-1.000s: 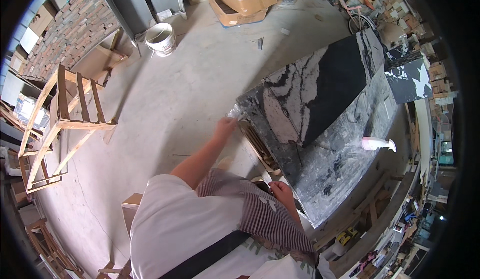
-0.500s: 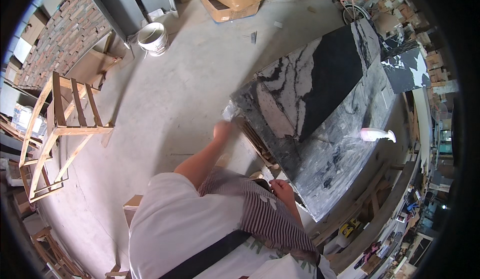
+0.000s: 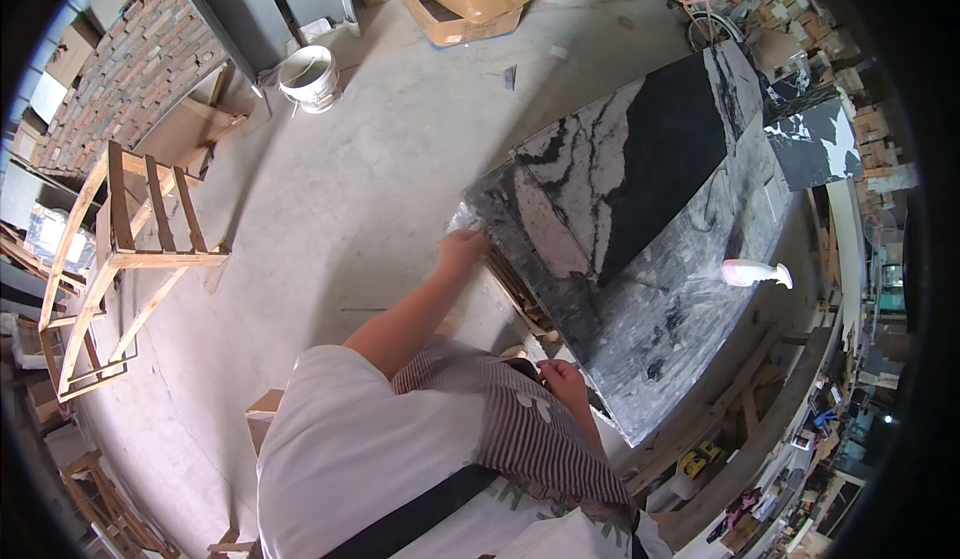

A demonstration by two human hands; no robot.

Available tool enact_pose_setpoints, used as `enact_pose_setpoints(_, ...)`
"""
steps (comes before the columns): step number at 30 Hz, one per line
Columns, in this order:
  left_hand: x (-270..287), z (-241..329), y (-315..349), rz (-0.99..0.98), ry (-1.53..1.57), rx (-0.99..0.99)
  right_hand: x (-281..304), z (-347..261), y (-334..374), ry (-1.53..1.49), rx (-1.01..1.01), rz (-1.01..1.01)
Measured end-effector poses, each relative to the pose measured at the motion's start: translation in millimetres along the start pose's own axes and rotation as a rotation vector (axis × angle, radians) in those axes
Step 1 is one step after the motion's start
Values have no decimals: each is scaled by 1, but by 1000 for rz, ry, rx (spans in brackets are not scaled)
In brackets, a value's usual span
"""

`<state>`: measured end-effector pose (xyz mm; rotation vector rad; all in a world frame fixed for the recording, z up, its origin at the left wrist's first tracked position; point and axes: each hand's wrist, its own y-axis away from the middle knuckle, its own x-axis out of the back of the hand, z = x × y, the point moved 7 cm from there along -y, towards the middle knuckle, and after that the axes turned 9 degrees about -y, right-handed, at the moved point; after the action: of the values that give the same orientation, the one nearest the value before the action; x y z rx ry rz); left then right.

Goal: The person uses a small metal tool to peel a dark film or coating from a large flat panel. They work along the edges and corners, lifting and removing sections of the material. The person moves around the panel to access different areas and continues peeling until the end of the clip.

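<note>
My left hand is closed at the near-left corner of a worktable, against a crumpled piece of clear plastic. The fingertips are partly hidden at the edge. My right hand is held close to my striped apron, fingers curled together beside a dark curved thing that I cannot name. On the table's stained grey top lies a black-and-white marbled slab. A white bottle rests on its side to the right of it.
A wooden frame stands at the left, and a white bucket farther back. Open cardboard boxes sit on the concrete floor ahead. A shelf cluttered with tools runs along the right, past a yellow-handled tool.
My left hand has moved slightly right and forward, in against the table's corner; it was blurred before. My right hand stays nearly where it was.
</note>
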<state>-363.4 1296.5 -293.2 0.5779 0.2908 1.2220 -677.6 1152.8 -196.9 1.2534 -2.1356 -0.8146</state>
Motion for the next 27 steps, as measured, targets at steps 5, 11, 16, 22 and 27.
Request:
enact_pose_setpoints(5, 27, 37, 64, -198, 320, -7, -11, -15, -3, 30, 36, -18)
enact_pose_setpoints(11, 46, 90, 125, -290, 317, -59, -23, -53, -2, 81, 94, -51)
enact_pose_setpoints(16, 43, 74, 120, -249, 93, -72, -34, -89, 5, 45, 251, -112)
enact_pose_setpoints(22, -6, -68, -5, -213, -134, 95, -26, -64, -1, 8, 233, -92)
enact_pose_setpoints(27, -36, -74, -53, -179, -769, -277, -25, -62, 5, 38, 215, -85)
